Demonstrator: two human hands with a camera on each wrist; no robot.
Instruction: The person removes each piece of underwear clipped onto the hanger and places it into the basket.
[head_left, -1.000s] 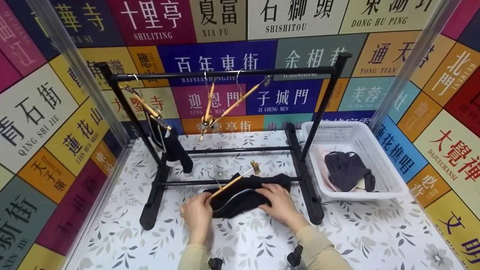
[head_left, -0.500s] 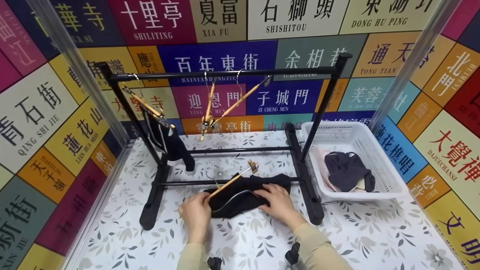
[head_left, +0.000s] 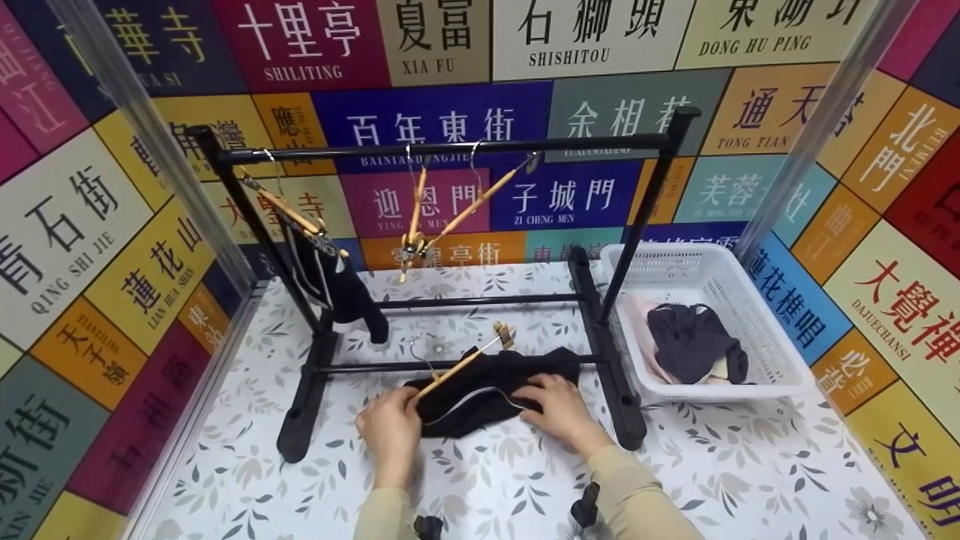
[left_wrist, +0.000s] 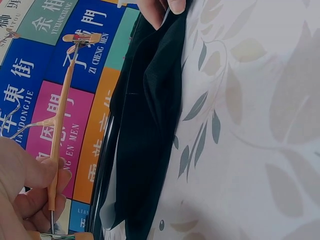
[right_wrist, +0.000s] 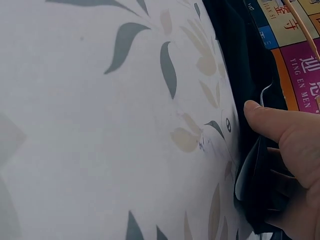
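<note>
My left hand (head_left: pixel 390 431) pinches the yellow bar of a clip hanger (head_left: pixel 457 369) near its left end. In the left wrist view, thumb and fingers close round the hanger (left_wrist: pixel 59 120), and its far clip stands free in the air. Behind and below the bar, a black garment (head_left: pixel 466 421) with a thin pale trim lies on the patterned tabletop. My right hand (head_left: pixel 559 411) holds the right part of this garment. Seen from the right wrist, the thumb lies over the dark cloth (right_wrist: pixel 250 165) and the fingers are partly hidden in its folds.
A black clothes rack (head_left: pixel 517 144) stands around the work, with lower bars just behind the hands. Two bare hangers (head_left: pixel 417 214) and a black garment on a hanger (head_left: pixel 337 285) hang from it. At right, a white basket (head_left: pixel 780 337) holds dark and pale clothes.
The left hand and the hanger have shifted slightly left. The garment hanging at the rack's left has swung a little. The right hand stays on the cloth.
</note>
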